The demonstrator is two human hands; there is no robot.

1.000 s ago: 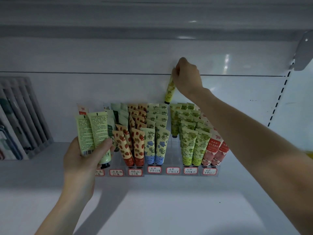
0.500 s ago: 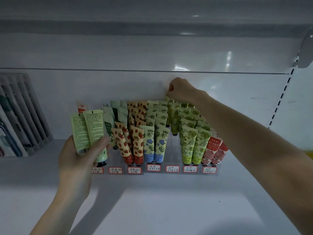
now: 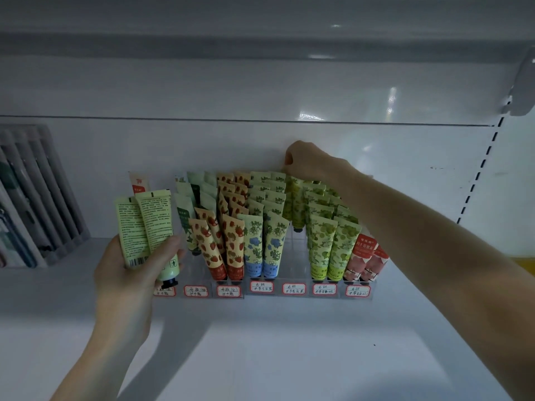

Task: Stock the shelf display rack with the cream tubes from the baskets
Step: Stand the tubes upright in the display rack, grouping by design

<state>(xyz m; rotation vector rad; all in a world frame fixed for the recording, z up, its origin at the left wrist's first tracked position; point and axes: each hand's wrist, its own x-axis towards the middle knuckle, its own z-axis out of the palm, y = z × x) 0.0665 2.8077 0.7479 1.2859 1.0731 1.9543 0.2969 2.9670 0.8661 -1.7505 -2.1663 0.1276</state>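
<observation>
A clear tiered display rack (image 3: 294, 253) stands on the white shelf, its columns filled with patterned cream tubes above red-edged price labels. My left hand (image 3: 130, 273) grips two pale green tubes (image 3: 146, 227) with printed backs, held upright just in front of the rack's left end. My right hand (image 3: 311, 163) reaches over the rack to its back row. Its fingers are curled down onto the top of a yellow-green tube (image 3: 293, 201) standing in the fifth column. That column's front slots hold no tubes.
A grey ribbed holder (image 3: 49, 192) with pens stands at the left on the shelf board (image 3: 260, 342). The upper shelf's underside (image 3: 260, 44) hangs close overhead, with a metal bracket (image 3: 521, 88) and slotted upright at the right. A yellow object (image 3: 529, 264) shows at the right edge.
My right hand has lowered the yellow-green tube from up against the back wall into the rack's back row. My left hand with its two tubes has drifted slightly left.
</observation>
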